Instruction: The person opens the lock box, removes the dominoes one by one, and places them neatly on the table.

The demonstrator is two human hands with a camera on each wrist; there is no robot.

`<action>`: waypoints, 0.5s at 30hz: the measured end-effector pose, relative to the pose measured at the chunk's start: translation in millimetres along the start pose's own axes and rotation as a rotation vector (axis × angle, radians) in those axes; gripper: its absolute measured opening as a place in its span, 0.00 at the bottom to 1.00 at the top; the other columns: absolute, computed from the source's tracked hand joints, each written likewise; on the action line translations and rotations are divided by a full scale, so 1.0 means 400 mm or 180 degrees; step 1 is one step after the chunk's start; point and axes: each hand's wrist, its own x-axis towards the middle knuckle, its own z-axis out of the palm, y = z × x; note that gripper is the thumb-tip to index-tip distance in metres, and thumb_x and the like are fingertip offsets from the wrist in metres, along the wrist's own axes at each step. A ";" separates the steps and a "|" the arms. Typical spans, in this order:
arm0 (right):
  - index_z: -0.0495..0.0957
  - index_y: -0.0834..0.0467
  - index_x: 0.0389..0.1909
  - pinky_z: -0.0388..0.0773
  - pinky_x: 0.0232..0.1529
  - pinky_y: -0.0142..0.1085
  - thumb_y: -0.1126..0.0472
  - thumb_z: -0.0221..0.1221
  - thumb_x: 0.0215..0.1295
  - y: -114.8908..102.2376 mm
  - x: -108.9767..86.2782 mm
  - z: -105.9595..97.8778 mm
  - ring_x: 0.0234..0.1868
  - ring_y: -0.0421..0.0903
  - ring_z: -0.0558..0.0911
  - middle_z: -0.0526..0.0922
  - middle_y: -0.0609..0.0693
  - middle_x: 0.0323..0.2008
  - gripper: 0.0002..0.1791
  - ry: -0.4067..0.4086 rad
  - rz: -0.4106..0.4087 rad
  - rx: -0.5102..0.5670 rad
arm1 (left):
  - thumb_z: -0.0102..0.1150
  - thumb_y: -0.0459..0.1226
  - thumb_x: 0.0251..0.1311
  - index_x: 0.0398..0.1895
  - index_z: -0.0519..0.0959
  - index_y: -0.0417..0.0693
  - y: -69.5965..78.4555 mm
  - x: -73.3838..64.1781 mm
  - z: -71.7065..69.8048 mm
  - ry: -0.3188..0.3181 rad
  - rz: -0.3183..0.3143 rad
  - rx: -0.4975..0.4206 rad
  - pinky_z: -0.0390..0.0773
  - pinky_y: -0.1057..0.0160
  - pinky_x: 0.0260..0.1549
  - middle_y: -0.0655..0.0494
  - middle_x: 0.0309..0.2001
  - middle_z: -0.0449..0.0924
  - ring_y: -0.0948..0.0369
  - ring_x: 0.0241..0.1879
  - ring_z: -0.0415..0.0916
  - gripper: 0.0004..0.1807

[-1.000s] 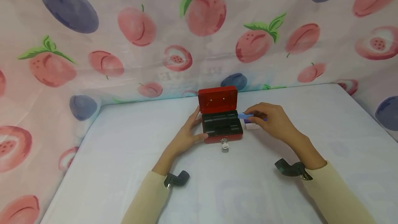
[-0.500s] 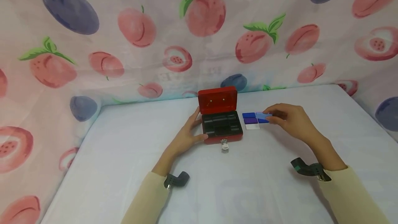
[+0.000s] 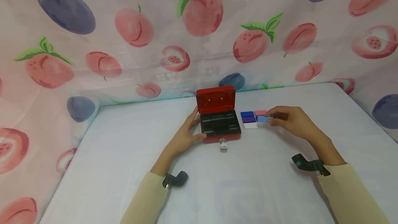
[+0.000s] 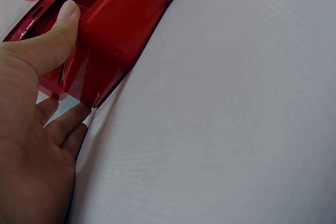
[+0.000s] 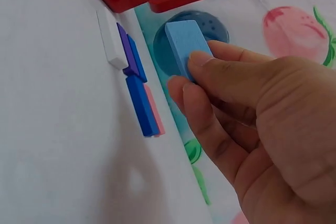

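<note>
A red cash box [image 3: 222,138] stands with its lid raised and a black tray [image 3: 220,123] inside. My left hand [image 3: 185,132] holds its left side, thumb over the front corner and fingers along the side and back. To the right of the box, my right hand [image 3: 290,118] pinches a light blue block [image 5: 184,38] between thumb and fingers, above the table. Below it lie several flat blocks: a white block [image 3: 250,125], a purple block [image 3: 249,120], a blue block [image 3: 247,114], a pink block [image 3: 260,112] and another blue block [image 5: 142,106], mostly hidden in the head view.
A silver lock with a key [image 3: 223,145] sticks out from the box front. White cloth covers the table [image 3: 242,182]. A fruit-printed curtain [image 3: 133,61] hangs right behind the table's far edge.
My right hand has moved right with the light blue block, from the box's right edge to over the small blocks, then slightly nearer, uncovering the pink block. My left hand has stayed on the box.
</note>
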 end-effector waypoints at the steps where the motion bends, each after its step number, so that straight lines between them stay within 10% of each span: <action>1: 0.83 0.52 0.44 0.71 0.41 0.18 0.62 0.66 0.60 0.004 -0.001 0.000 0.42 0.48 0.81 0.84 0.51 0.42 0.11 -0.0015 0.0013 -0.0015 | 0.67 0.38 0.54 0.77 0.43 0.62 0.013 -0.004 -0.003 -0.0017 -0.0005 -0.0009 0.51 0.37 0.64 0.53 0.74 0.49 0.51 0.69 0.55 0.53; 6: 0.83 0.52 0.44 0.71 0.42 0.18 0.60 0.65 0.60 0.020 -0.004 0.000 0.43 0.49 0.82 0.84 0.51 0.43 0.11 -0.0103 0.0109 0.0035 | 0.66 0.35 0.55 0.77 0.43 0.53 0.061 -0.018 -0.012 -0.0050 -0.0010 -0.0016 0.51 0.36 0.63 0.46 0.74 0.49 0.46 0.69 0.55 0.52; 15: 0.84 0.51 0.43 0.77 0.43 0.29 0.59 0.65 0.61 0.040 -0.007 0.005 0.46 0.51 0.80 0.83 0.52 0.46 0.10 -0.0226 0.0279 0.0087 | 0.69 0.42 0.53 0.75 0.42 0.76 -0.041 0.013 0.006 0.0028 -0.0019 0.0027 0.53 0.37 0.64 0.62 0.74 0.50 0.57 0.69 0.57 0.54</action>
